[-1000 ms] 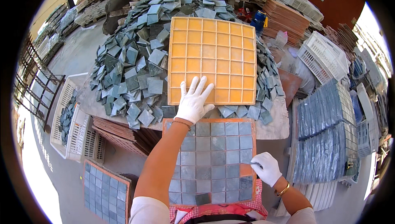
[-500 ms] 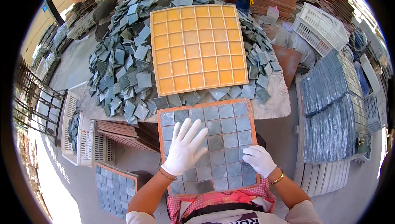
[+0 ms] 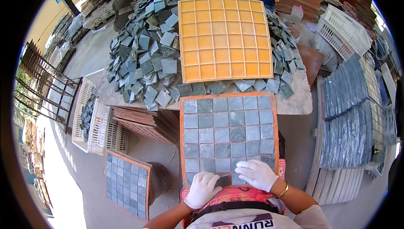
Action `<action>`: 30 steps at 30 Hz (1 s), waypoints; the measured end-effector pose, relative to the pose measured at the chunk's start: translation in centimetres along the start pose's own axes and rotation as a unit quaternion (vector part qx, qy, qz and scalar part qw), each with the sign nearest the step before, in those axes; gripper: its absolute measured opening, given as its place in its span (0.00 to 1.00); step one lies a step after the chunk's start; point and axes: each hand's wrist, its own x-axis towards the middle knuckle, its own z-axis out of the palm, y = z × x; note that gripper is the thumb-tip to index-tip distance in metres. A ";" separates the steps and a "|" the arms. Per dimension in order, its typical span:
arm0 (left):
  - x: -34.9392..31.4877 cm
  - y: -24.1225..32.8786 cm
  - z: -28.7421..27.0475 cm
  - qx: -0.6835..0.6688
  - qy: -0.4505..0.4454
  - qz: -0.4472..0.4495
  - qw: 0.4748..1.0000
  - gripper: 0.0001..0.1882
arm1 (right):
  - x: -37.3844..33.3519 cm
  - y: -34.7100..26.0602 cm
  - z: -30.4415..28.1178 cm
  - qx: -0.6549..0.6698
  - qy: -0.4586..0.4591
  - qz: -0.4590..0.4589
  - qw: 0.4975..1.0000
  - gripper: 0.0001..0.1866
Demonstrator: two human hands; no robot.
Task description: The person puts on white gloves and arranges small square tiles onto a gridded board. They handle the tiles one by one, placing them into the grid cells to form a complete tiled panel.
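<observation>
Crates (image 3: 99, 123) of white plastic stand on the left, one with loose tiles (image 3: 87, 117) inside. Just nearer, a small tiled board (image 3: 128, 182) leans in an orange frame. Next come reddish sheets (image 3: 145, 121), stacked under the tabletop (image 3: 296, 103). Above them, a big heap of grey-green tiles (image 3: 155, 54) spreads over the tabletop's left and far parts. The left hand (image 3: 204, 190), white-gloved, has its fingers bent against the left edge of a dark tile (image 3: 223, 181); I cannot tell whether it grips it. That tile sits at the near edge of a large orange-framed tray (image 3: 276, 134), which lies in the middle, just nearer than the tabletop, filled with rows of grey squares. Farther off, a yellow grid mould (image 3: 226, 39) rests on the heap. The right hand (image 3: 256, 175), also gloved, bends its fingers over the tray's near right part; anything under them is hidden, so its hold cannot be told. Rightmost, wrapped tile stacks (image 3: 347, 115) rise near a pale pallet (image 3: 336, 185).
</observation>
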 end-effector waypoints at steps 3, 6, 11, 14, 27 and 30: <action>-0.3 -0.1 0.5 0.023 0.038 0.047 0.998 0.24 | 1.7 -2.3 1.5 0.064 -0.073 0.046 0.994 0.11; -1.1 -0.2 1.0 0.019 0.070 0.060 0.996 0.24 | 1.8 -2.6 3.5 0.041 -0.187 0.076 0.979 0.07; -1.4 0.1 -1.1 -0.064 0.187 -0.086 0.977 0.25 | 0.1 -2.7 4.4 -0.014 -0.040 -0.013 0.999 0.07; -2.8 -0.6 -0.6 -0.096 0.203 -0.156 0.962 0.20 | -0.2 -3.1 4.6 -0.011 -0.086 -0.019 0.996 0.06; -2.5 0.4 0.1 -0.094 0.156 -0.075 0.980 0.16 | 0.8 -3.4 6.6 -0.057 -0.098 -0.025 0.993 0.04; -2.0 0.6 0.0 -0.089 0.162 -0.068 0.980 0.16 | 1.3 -3.4 6.8 -0.010 -0.105 0.005 0.994 0.05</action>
